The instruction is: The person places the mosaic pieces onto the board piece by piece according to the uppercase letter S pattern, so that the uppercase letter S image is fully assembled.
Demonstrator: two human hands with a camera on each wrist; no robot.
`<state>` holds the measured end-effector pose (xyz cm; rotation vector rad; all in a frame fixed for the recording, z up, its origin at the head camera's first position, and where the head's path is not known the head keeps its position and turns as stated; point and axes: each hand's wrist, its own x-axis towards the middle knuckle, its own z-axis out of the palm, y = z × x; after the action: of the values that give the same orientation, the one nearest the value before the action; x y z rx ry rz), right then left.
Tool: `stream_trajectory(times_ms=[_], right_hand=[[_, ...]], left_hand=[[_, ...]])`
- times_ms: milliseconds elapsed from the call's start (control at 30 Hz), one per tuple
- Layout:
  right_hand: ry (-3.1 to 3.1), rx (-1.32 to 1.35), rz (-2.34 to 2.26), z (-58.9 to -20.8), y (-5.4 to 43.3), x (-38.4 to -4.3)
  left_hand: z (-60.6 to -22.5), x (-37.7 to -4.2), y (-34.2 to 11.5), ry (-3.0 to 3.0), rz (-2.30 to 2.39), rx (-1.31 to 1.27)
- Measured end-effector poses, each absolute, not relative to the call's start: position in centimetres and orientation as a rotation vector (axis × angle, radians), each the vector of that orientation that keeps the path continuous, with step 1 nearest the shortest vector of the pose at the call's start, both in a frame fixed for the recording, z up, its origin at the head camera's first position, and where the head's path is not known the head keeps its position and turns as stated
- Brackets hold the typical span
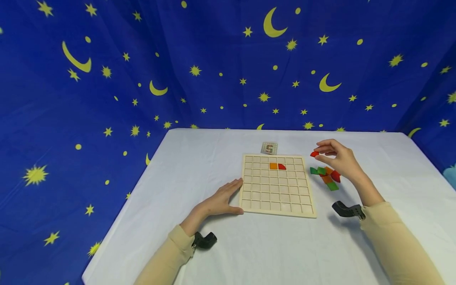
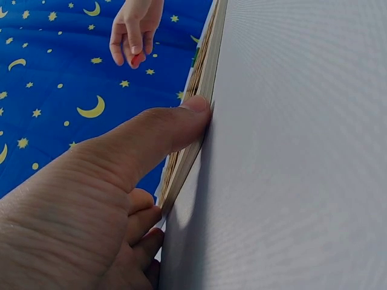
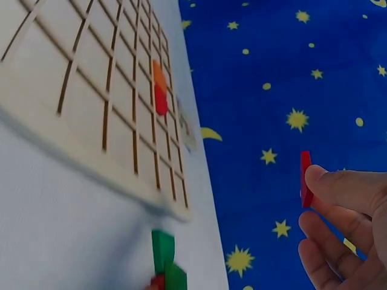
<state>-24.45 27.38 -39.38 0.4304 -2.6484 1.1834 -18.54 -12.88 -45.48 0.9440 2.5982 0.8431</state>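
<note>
My right hand (image 1: 338, 160) pinches a red tile (image 3: 306, 179) between thumb and fingertips, raised beyond the loose tiles in the head view. A pale wooden grid board (image 1: 278, 198) lies flat on the table. In its second row from the far side, an orange square tile (image 1: 273, 166) sits beside a red quarter-round tile (image 1: 282, 167). My left hand (image 1: 222, 200) rests against the board's left side, thumb at the near corner and fingers stretched along the edge. Several green, orange and red tiles (image 1: 333, 186) lie in a loose heap right of the board.
A small card (image 1: 269, 148) with a grid and a figure on it lies just past the board's far edge. White cloth covers the table (image 1: 199, 158). Behind stands a blue curtain (image 1: 228, 55) with yellow moons and stars.
</note>
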Motion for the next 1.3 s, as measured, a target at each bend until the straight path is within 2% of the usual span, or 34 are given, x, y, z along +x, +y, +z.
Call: stream_trajectory(times_ms=[300, 433, 633, 1300], right_hand=[[-2.631, 0.484, 1.277, -39.4, 24.6, -25.9], [-2.602, 0.582, 1.328, -38.7, 22.7, -25.7], [-2.562, 0.709, 1.337, -39.7, 20.9, -26.9], [-2.581, 0.738, 1.577, -41.5, 17.1, -28.8]], left_hand=[[-45.5, -18.6, -12.9, 2.583, 0.84, 0.942], [-45.6, -18.6, -12.9, 2.584, 0.837, 0.941], [-45.5, -18.5, -12.9, 2.589, 0.829, 0.937], [-45.6, -18.5, -13.0, 2.604, 0.815, 0.935]])
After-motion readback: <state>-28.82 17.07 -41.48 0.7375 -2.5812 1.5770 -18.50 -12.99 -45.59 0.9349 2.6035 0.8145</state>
